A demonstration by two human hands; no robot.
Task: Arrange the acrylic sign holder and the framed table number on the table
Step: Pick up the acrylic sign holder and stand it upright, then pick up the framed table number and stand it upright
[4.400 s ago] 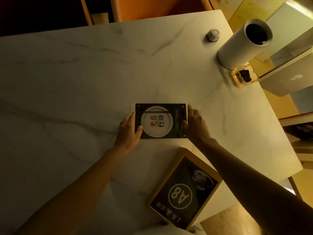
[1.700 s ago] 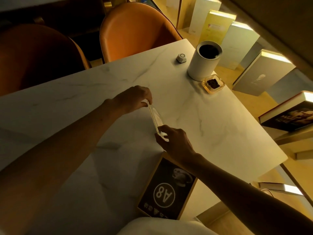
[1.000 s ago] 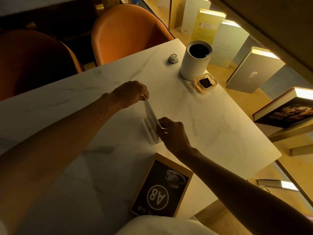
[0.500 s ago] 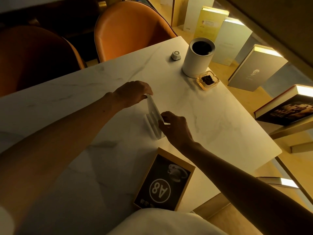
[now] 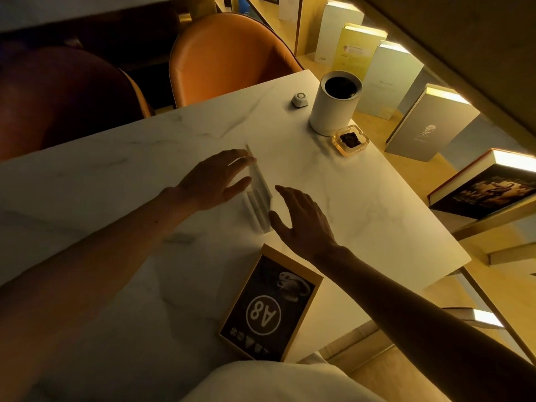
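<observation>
Both hands have let go since half a second ago: then the left hand (image 5: 213,181) pinched the top edge of the acrylic sign holder (image 5: 259,190) and the right hand (image 5: 301,220) gripped its near end; now both are spread open, fingers splayed, holding nothing. Left fingertips sit at or just beside the holder's upper edge, contact hard to judge because of motion blur. Right hand hovers just beside the holder's near end, apart from it. Holder stands on its base near the middle of the marble table (image 5: 377,204), seen edge-on, panel leaning; its printed insert, readable 4.4 s ago when it lay flat, cannot be made out from this angle. The clear plastic blends with the tabletop, so the outline of the base is vague. Framed table number (image 5: 268,306) lies flat near the table's front edge, "A8" upside down to the viewer, in the same spot as before, untouched; its near corner is hidden behind a pale garment at the bottom of view. Far right corner of the table: white cylinder (image 5: 335,103), small white knob-like object (image 5: 299,99), amber glass dish (image 5: 350,139) with dark contents that cannot be identified. Orange chair (image 5: 229,56) beyond the table; a second chair at left lost in shadow. Dim warm light throughout.
</observation>
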